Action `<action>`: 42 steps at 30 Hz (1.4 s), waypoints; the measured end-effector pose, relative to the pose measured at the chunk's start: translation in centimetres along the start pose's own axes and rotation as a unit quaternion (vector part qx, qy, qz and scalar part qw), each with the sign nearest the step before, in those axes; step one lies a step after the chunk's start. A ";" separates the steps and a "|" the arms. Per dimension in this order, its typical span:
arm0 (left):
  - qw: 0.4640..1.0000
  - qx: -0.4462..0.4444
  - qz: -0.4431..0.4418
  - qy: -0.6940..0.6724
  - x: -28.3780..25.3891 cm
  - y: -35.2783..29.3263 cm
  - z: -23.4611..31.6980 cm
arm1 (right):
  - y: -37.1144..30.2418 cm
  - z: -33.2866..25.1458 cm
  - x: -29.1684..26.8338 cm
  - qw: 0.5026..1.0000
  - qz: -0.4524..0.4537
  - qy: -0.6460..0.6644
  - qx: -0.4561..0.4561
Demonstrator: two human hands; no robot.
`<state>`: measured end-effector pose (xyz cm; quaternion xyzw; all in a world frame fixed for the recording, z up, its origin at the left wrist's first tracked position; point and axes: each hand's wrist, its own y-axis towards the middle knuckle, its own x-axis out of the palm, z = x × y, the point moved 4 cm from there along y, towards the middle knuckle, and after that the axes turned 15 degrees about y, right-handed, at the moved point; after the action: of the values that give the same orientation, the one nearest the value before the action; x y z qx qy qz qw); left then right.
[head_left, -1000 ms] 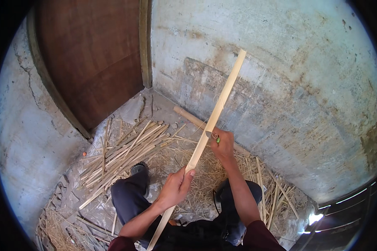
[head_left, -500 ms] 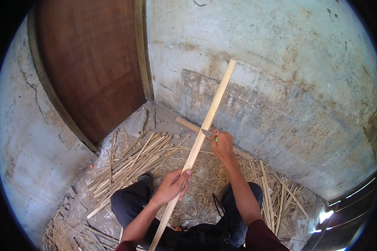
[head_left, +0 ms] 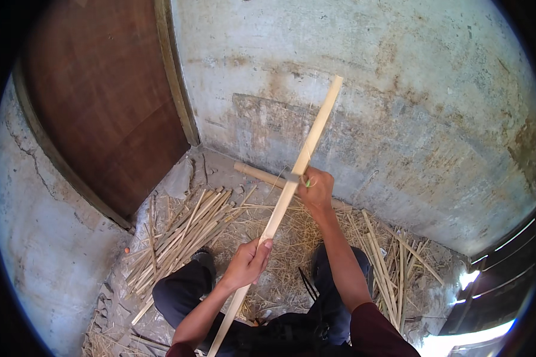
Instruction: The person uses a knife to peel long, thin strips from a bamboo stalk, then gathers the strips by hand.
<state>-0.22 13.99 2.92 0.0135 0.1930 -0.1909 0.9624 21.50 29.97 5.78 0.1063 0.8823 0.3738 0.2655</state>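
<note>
A long, pale split-bamboo strip (head_left: 318, 128) slants from between my legs up toward the wall. My left hand (head_left: 247, 263) is closed round its lower part, the thumb lying along the top. Higher up, my right hand (head_left: 317, 189) is closed on a small knife (head_left: 292, 177); its blade lies across the strip, and a bit of green shows at the grip. Most of the handle is hidden by my fingers. Thin curled shavings cling to the strip near the blade.
Piles of bamboo sticks (head_left: 184, 238) lie on the left and on the right (head_left: 387, 268). Straw-like shavings (head_left: 292, 250) cover the floor between my legs. A bamboo pole (head_left: 256, 173) rests along the foot of the stained wall (head_left: 399, 131). A brown door (head_left: 101, 107) stands at left.
The whole view has turned a little to the right. My right hand and the knife sit slightly farther up the strip from my left hand, which keeps its grip.
</note>
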 end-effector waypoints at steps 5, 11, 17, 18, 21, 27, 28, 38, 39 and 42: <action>0.999 -0.001 -0.045 0.019 1.0 -2.3 -1.5 | 2.3 6.0 -4.2 0.988 0.128 -0.018 0.085; 0.998 0.000 -0.058 0.017 0.1 -3.9 -2.7 | 2.6 6.5 -4.5 0.989 0.106 -0.064 0.075; 0.997 -0.031 -0.077 0.005 0.4 -5.5 -3.8 | 3.0 8.8 -5.1 0.986 0.087 -0.087 0.111; 0.994 -0.034 -0.101 -0.001 1.0 -5.5 -3.8 | 3.0 12.3 -8.4 0.974 0.156 -0.062 0.149; 0.993 -0.055 -0.104 -0.017 1.4 -6.1 -5.7 | 2.5 16.0 -10.1 0.955 0.180 -0.077 0.223; 0.991 -0.066 -0.050 -0.107 -1.8 -4.0 -9.1 | -3.0 21.3 -7.5 0.913 -0.236 -0.124 0.309; 0.992 -0.055 -0.031 -0.108 -2.4 -3.5 -8.9 | -4.2 20.8 -5.7 0.876 -0.354 -0.147 0.294; 0.991 -0.067 -0.001 -0.119 -4.3 -2.4 -7.1 | -2.5 4.8 -2.7 0.915 -0.174 0.151 0.331; 0.990 -0.067 0.004 -0.123 -4.3 -2.3 -6.9 | -2.2 2.9 -2.8 0.930 -0.144 0.169 0.293; 0.993 -0.045 0.064 -0.092 -3.5 -1.5 -8.0 | -2.1 -2.7 -1.8 0.952 -0.148 0.159 0.216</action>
<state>-6.69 14.68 -3.13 -0.0347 0.1108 -0.1203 0.9859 21.50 26.15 6.53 -0.0313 0.9786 0.1427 0.1447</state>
